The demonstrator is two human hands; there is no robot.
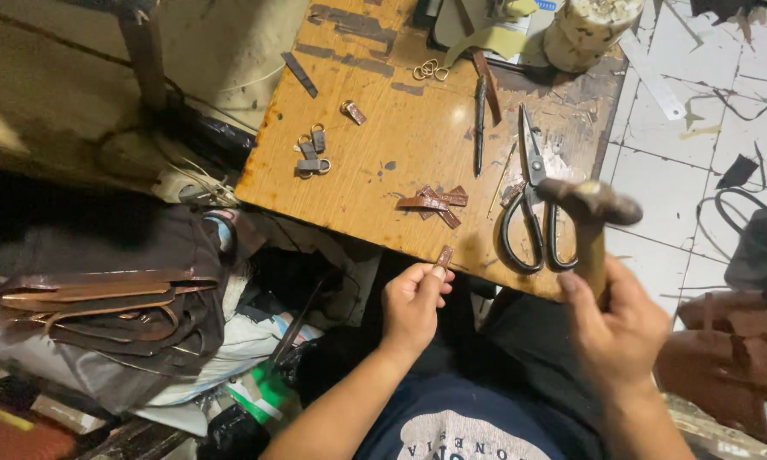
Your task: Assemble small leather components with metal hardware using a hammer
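Fingers of the left hand [413, 300] pinch a small brown leather strip [444, 255] and set its end on the near edge of the board [383, 128]. The hand is mostly closed, thumb and forefinger clamped on the strip, the other fingers curled in. The right hand [615, 328] is wrapped tight round a hammer [590, 213] handle, its head raised above the board's near right corner and blurred.

The step in hand looks like hammering: the strip is held in place at the edge while the hammer is up. A blow would call for the strip to lie flat on the wood and for the fingertips to stay clear of where the head lands, since they sit very near the strip's end.

Just beyond the strip lies a small heap of like strips [433, 203]. Scissors [533, 204] with black handles lie to its right, under the hammer head. A dark awl [480, 123] lies further up the board. Toward the left are finished loops with metal rings [311, 153], and loose rings [430, 70] lie near the far edge. A pale cylinder [588, 30] stands at the far right corner. Brown leather straps [94, 298] are piled on the floor to the left.
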